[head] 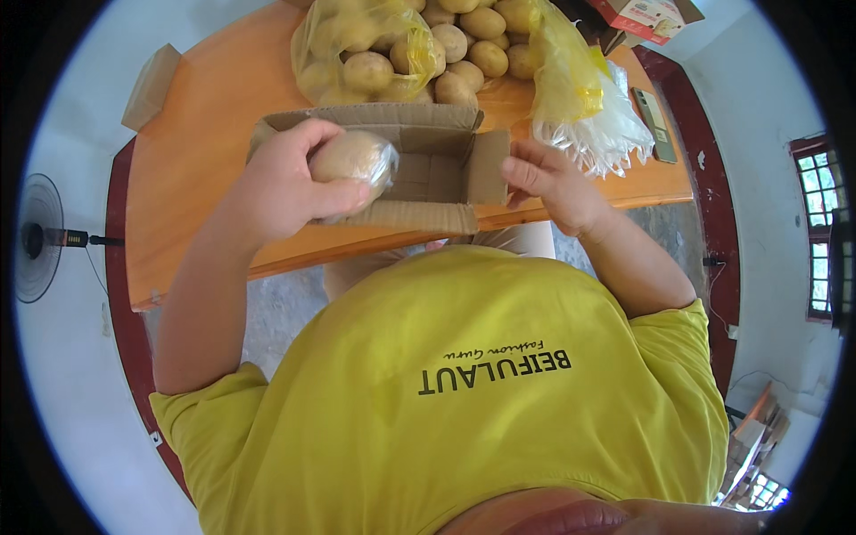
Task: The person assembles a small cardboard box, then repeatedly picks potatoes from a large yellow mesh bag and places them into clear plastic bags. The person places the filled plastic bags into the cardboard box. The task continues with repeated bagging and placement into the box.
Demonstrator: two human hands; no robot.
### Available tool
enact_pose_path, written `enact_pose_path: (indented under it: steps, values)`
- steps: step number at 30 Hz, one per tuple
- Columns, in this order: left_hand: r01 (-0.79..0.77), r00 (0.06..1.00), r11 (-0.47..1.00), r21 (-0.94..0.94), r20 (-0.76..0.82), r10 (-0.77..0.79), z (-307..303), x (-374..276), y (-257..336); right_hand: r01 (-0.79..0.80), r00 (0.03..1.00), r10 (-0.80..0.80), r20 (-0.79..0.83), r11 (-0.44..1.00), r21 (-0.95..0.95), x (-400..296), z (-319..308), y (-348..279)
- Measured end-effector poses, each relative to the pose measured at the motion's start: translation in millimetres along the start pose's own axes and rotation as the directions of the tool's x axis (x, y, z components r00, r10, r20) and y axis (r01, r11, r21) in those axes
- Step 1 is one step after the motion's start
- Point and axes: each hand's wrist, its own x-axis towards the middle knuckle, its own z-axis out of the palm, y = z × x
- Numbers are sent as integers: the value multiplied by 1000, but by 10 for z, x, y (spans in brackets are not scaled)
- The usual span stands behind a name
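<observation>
My left hand (pixel 287 180) grips a potato wrapped in clear plastic (pixel 354 160) above the left part of an open cardboard box (pixel 435 217). Bare cardboard shows inside the box's visible right part; the left part is hidden behind my hand and the potato. At the box's right end, my right hand (pixel 545 177) has its fingers at the raised end flap (pixel 489 167), and the thumb rests against its edge. Whether those fingers pinch the flap is hard to see. The box lies at the near edge of the wooden table (pixel 200 160).
Behind the box, a yellow plastic bag (pixel 321 40) spills several loose potatoes (pixel 487 59). To the right lie clear plastic bags (pixel 602 140) and a smartphone (pixel 655 127). A cardboard box (pixel 152 87) stands at the far left, a printed carton (pixel 649 20) at the back right.
</observation>
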Motion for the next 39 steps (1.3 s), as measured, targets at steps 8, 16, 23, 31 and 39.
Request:
enact_pose_path:
  steps: [8, 16, 23, 31, 39]
  values:
    - [163, 977, 980, 117, 116, -177, 26, 94, -97, 220, 975, -216, 47, 966, -135, 387, 235, -19]
    - [228, 971, 875, -427, 37, -235, 354, 499, -180, 94, 993, -94, 78, 996, -1, 547, 344, -56]
    - [352, 934, 921, -167, 136, -332, 371, 871, -367, 101, 990, -97, 104, 994, -34, 633, 294, -3]
    - [399, 908, 901, 167, 62, -414, 315, 840, -105, 61, 988, -60, 142, 998, -1, 693, 276, -24]
    - [308, 938, 935, 175, 110, -330, 20, 802, -314, 4, 988, -23, 153, 992, 126, 814, 445, -62]
